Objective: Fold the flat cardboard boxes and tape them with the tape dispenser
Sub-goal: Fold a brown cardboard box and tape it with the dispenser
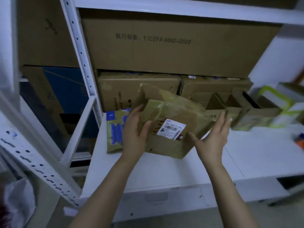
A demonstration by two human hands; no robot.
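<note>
Lining white shelf (164,171), cartons (172,55) behind box (166,149)

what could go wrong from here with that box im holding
1. Only the left hand grips the cardboard box. The right hand is open at its right edge, so the tilted box may slip or swing down onto the shelf.
2. Wrinkled old tape across the top could resist folding or tear the flaps.
3. The box sits close to the blue parcel and the small boxes behind, so turning it may knock them.
</note>
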